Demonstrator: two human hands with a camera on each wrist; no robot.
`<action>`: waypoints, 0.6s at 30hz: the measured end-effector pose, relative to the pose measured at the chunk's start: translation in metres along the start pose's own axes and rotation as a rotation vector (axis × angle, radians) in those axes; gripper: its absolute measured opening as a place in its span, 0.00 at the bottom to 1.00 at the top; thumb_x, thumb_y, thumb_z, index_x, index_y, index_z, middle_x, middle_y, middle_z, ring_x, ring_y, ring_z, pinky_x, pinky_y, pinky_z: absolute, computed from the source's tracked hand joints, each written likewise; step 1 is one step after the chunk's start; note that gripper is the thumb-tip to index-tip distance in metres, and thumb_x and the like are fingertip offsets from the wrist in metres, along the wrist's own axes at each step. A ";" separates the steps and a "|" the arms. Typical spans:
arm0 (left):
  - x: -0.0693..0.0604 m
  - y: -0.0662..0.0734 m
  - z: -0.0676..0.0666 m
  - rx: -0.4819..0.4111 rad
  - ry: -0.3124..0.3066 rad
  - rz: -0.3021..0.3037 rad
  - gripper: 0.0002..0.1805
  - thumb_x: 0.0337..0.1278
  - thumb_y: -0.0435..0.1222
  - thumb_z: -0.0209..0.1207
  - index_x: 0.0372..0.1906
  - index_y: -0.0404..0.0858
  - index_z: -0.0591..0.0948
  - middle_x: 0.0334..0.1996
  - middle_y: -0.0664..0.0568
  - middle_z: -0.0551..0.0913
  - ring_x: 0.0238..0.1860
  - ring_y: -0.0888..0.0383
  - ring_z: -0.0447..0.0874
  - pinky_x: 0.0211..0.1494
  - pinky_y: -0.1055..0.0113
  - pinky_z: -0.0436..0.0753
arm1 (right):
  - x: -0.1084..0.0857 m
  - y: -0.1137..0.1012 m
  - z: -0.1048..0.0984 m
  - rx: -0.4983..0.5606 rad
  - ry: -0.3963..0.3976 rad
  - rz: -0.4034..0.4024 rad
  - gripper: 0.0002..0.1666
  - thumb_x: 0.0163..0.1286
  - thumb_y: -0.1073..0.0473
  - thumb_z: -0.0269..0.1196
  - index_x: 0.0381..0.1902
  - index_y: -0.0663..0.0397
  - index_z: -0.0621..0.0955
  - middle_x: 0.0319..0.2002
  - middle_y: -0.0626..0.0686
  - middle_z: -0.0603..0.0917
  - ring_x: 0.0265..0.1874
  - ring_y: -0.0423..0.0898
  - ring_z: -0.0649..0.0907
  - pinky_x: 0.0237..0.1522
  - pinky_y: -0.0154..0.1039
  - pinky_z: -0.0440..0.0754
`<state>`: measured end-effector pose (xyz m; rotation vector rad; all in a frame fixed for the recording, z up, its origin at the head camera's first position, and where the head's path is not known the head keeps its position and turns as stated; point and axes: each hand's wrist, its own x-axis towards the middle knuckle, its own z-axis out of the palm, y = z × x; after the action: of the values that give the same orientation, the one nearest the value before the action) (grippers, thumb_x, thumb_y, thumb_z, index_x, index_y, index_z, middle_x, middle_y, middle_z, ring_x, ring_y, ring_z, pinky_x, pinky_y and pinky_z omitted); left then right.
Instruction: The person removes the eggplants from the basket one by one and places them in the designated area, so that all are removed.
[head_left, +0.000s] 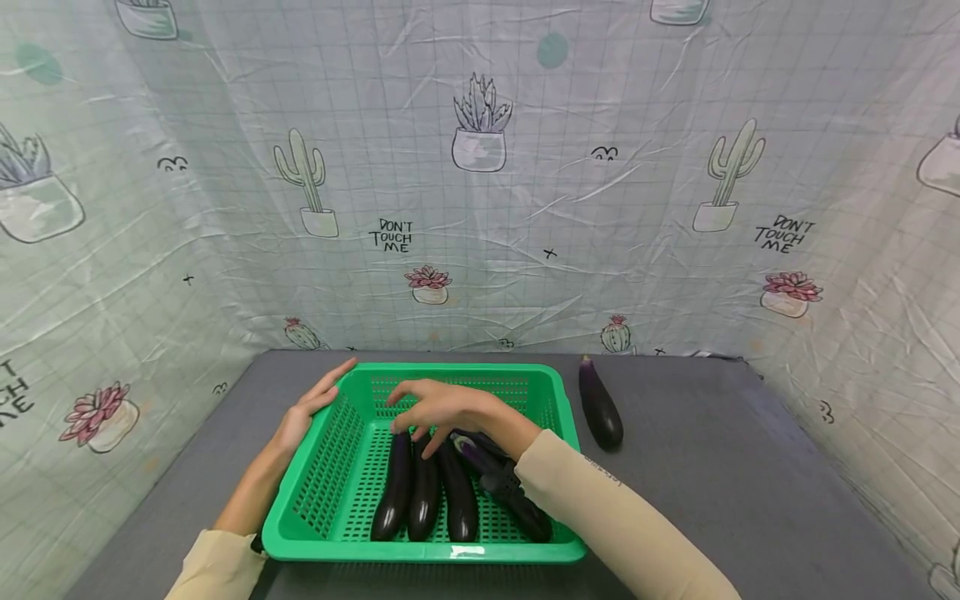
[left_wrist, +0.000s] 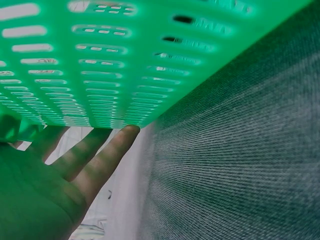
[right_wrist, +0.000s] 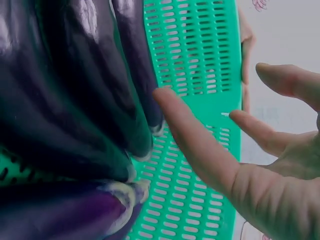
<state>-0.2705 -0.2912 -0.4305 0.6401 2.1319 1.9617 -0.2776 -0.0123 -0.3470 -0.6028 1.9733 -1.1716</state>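
A green plastic basket (head_left: 427, 551) with slotted walls holds several dark purple eggplants (head_left: 392, 492). Most lie side by side lengthwise; one (head_left: 528, 517) slants across on the right, partly behind my right forearm. My left hand (head_left: 298, 417) rests along the basket's left side, and the left wrist view shows its straight fingers (left_wrist: 107, 155) against the outer wall. Over the eggplants' stem ends hovers my right hand (head_left: 441, 408), fingers spread and nothing held. In the right wrist view one finger (right_wrist: 200, 142) appears close to an eggplant (right_wrist: 137, 50); whether it touches is unclear.
A single eggplant (head_left: 600, 408) lies on the dark grey tabletop (head_left: 697, 467), to the right of the basket. Behind and at both sides hangs a pale sheet (head_left: 540, 200) printed with potted cacti.
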 end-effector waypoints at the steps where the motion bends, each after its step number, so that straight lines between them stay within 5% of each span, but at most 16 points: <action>1: 0.000 0.000 0.000 -0.001 0.000 -0.004 0.32 0.87 0.41 0.31 0.85 0.41 0.41 0.83 0.32 0.33 0.65 0.67 0.78 0.61 0.70 0.82 | 0.001 0.000 0.001 -0.012 -0.003 0.008 0.34 0.76 0.57 0.63 0.76 0.51 0.68 0.75 0.62 0.68 0.66 0.67 0.78 0.47 0.53 0.90; 12: 0.000 0.000 0.000 0.035 0.009 0.012 0.32 0.87 0.40 0.31 0.85 0.38 0.41 0.83 0.34 0.31 0.67 0.73 0.73 0.62 0.74 0.79 | 0.007 0.001 0.006 -0.030 -0.007 0.052 0.35 0.75 0.58 0.65 0.76 0.54 0.67 0.77 0.63 0.63 0.64 0.66 0.79 0.45 0.52 0.90; 18: 0.000 0.001 0.001 0.134 0.041 0.010 0.31 0.87 0.41 0.31 0.85 0.38 0.45 0.84 0.36 0.35 0.79 0.55 0.57 0.71 0.64 0.69 | 0.009 -0.001 0.010 -0.031 -0.028 0.054 0.35 0.75 0.58 0.65 0.76 0.53 0.68 0.77 0.62 0.65 0.64 0.66 0.80 0.44 0.51 0.90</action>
<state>-0.2704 -0.2902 -0.4295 0.6384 2.3047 1.8637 -0.2751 -0.0243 -0.3527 -0.5750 1.9752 -1.0958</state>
